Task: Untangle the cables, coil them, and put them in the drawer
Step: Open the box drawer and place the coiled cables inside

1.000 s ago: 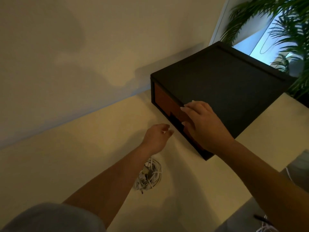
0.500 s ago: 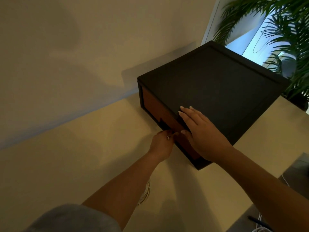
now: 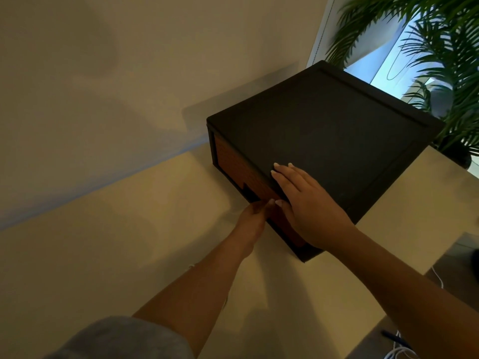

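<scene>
Hands meet at the front of a black box-shaped cabinet (image 3: 324,141) that stands on a pale cream tabletop (image 3: 108,244), pushed near the beige wall (image 3: 129,73). Set into the cabinet's front face is a brown wood-grain drawer front (image 3: 233,161), flush with the black frame, with a dark notch cut into its lower edge. The left hand (image 3: 252,221) reaches to that notch, its fingertips (image 3: 269,202) touching the drawer's lower edge; the fingers are drawn close together, and whether they grip anything cannot be told (the notch is dark and the right hand crowds it). The right hand (image 3: 308,206) lies flat and spread, palm down, over the front edge of the cabinet's top, with the thumb hanging down over the drawer front; it holds nothing.

Under the left forearm a small bit of white cable (image 3: 191,266) shows on the tabletop; the rest is hidden by the arm. More white cables (image 3: 398,352) lie at the bottom right, below the table's edge. A grey sleeve (image 3: 116,338) covers the left upper arm. Beyond the cabinet's far corner stands a green palm plant (image 3: 445,47) by a bright window (image 3: 375,66).
</scene>
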`<state>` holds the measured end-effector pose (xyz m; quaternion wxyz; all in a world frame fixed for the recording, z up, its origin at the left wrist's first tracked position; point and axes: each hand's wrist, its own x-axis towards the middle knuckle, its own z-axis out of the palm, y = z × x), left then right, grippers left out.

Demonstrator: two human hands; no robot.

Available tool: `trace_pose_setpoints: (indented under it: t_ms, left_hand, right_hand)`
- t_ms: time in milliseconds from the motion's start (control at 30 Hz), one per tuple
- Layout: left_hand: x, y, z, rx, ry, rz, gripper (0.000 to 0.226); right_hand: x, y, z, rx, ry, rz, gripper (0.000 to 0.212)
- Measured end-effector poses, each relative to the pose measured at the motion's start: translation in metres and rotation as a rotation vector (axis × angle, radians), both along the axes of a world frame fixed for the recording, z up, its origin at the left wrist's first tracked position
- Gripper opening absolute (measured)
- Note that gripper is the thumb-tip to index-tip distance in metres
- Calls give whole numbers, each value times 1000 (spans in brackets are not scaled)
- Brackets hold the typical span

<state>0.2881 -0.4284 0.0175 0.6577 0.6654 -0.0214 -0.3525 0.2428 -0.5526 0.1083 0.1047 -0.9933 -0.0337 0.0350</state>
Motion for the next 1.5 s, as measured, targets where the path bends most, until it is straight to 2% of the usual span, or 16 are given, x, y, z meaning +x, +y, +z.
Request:
trace_pose_setpoints:
  t_ms: [233,400,567,733,900,1067,1167,1267,1367,1433,1500]
  left_hand:
    - [-7,20,-2,-17,59,29,17]
    - [-17,66,-4,20,92,90,43]
    - [-27,104,0,30,90,83,48]
    - [-37,127,5,48,79,50,45]
    - [-46,142,4,39,101,74,32]
    - [-49,146,9,65,75,75,31]
    - [-51,152,7,179,-15,44,31]
    - [-53,168,-4,384,-94,-35,43]
    - [-58,183,-16,675,-207,-241,70]
    - [-64,187,-17,828,-317,-323,70]
    - [-71,191,-14,882,-416,-368,69]
  right_hand:
    - [1,-3,-3,15,-24,4,58]
    - [1,-4,-3,14,-20,23,57]
    - [-1,-2,-1,-8,-32,22,57]
    - [-4,1,2,-40,-46,17,57]
    - [-5,2,1,-41,-62,11,57]
    - [-5,2,1,-35,-56,1,57]
    - [-8,12,6,66,-21,-67,58]
    - [-28,46,19,219,-50,-82,57]
    - [-64,98,26,297,-165,46,49]
    - [-86,126,19,342,-170,172,43]
    - [-101,146,1,388,-135,265,38]
